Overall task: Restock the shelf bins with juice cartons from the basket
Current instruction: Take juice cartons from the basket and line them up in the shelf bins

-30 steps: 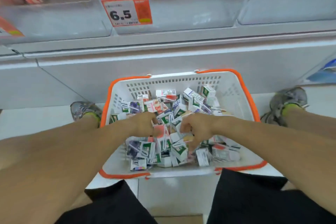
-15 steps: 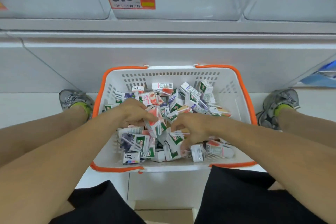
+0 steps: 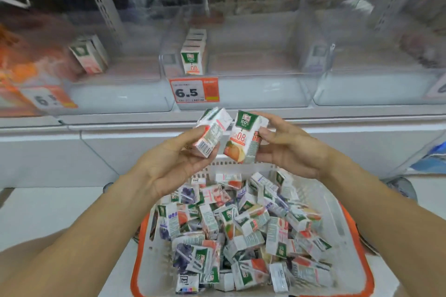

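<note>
Two juice cartons are held up between the basket (image 3: 347, 222) and the shelf, one in each hand. The left hand (image 3: 173, 161) is wrapped around a carton tilted on its side (image 3: 211, 131); the right hand (image 3: 287, 149) pinches an upright peach carton (image 3: 246, 138), and the two cartons nearly touch. Both sit just below the price tag reading 6.5 (image 3: 194, 90).

The task is judged to be at an early stage. Directly above that price tag, the middle bin (image 3: 241, 94) holds a single row of matching cartons (image 3: 193, 55), about four or five deep, with most of the bin bare. Left of the tag, another bin holds two or three leaning cartons (image 3: 89, 54). The bin to the right is too blurred to be counted.

Below the tag, the basket is heaped with several dozen cartons, too jumbled for an exact count.
</note>
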Motion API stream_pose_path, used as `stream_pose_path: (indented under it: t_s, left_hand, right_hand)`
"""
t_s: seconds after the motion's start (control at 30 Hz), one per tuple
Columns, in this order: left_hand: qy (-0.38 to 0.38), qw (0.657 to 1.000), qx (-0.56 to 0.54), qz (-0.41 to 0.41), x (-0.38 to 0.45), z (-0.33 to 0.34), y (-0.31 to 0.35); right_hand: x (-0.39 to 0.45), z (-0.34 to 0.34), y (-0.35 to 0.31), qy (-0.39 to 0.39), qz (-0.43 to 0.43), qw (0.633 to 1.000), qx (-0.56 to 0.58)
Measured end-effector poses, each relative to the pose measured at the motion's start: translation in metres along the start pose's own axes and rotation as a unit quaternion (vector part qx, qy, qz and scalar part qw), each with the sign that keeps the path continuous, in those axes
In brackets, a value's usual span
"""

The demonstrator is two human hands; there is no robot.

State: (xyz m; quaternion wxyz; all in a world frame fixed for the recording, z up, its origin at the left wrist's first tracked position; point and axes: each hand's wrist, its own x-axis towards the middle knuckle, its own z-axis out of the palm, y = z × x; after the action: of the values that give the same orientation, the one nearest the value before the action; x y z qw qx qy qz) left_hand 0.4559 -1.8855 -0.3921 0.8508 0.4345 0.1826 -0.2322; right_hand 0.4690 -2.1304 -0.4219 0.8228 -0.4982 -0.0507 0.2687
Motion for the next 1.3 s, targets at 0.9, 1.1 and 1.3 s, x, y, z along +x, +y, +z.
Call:
stream_pose_path:
  t_s: [0.9,1.1,1.3]
  left_hand:
    - [0.162,0.932,0.078,0.316,0.007,-0.031,0.083]
    - [0.161,0.922,0.099,0.338,0.0,-0.042,0.089]
    - [0.154,0.927,0.087,0.331,-0.001,-0.041,0.092]
  right_hand:
    - [0.2,0.075,-0.126,0.169,-0.191,0.759,-0.6]
    - [0.232,0.083,-0.109,0.214,-0.14,0.674,-0.693]
    - [0.22,0.089,-0.105,0.204,-0.121,0.632,-0.738]
